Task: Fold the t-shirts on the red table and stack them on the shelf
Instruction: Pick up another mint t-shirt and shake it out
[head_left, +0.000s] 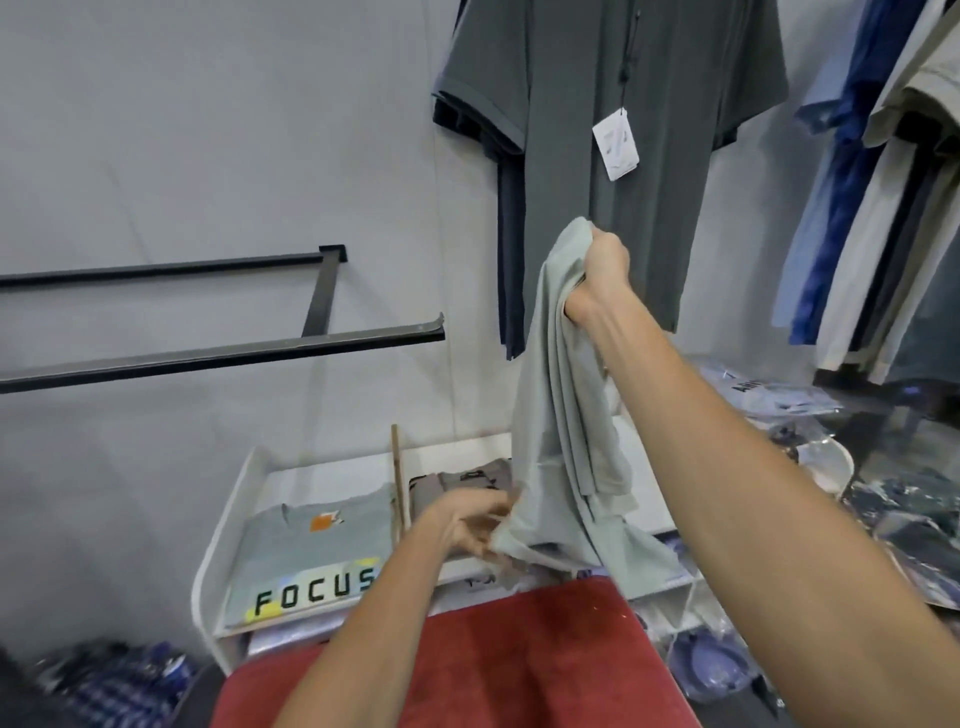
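A pale grey-green t-shirt (563, 415) hangs in the air above the far edge of the red table (519, 660). My right hand (602, 270) grips its bunched top, raised high. My left hand (475, 525) pinches its lower hem, low and to the left. Behind the table stands a white shelf (228, 519). A folded grey-green t-shirt printed "FOCUS" (317, 561) lies in the shelf's left part, and a folded brown-grey t-shirt (462, 486) in the part to its right, partly hidden by the held shirt.
A dark grey garment with a white tag (613, 140) hangs on the wall behind. More clothes (872, 208) hang at the right. Bagged garments (893, 509) pile at the right and a checked one (119, 686) at the lower left. A black wall rail (223, 353) juts out at left.
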